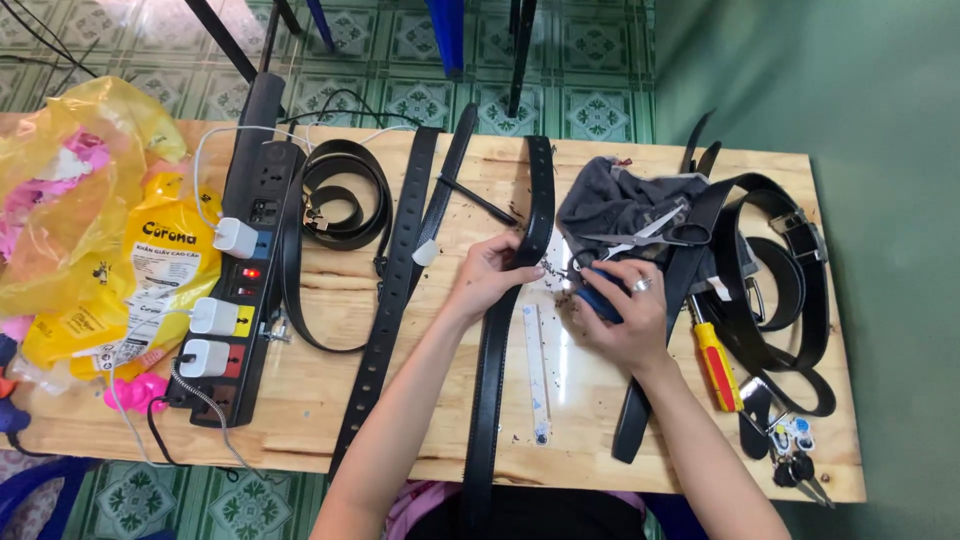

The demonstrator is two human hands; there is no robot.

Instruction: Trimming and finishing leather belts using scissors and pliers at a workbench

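Observation:
My left hand (492,274) pinches a long black belt (497,350) that runs down the middle of the wooden table (300,400) toward me. My right hand (622,312) grips a blue-handled tool (597,298), its tip held close to the belt beside my left fingers. Small dark scraps lie scattered on the wood around both hands. A clear plastic ruler (537,372) lies just right of the belt, between my forearms.
A black power strip (243,262) with white chargers lies at left beside yellow plastic bags (90,230). Other black belts (400,270) lie left of centre and coiled at right (790,300). Scissors (650,235) rest on a grey cloth (610,205). A yellow-and-red screwdriver (716,365) and keys (795,465) are at right.

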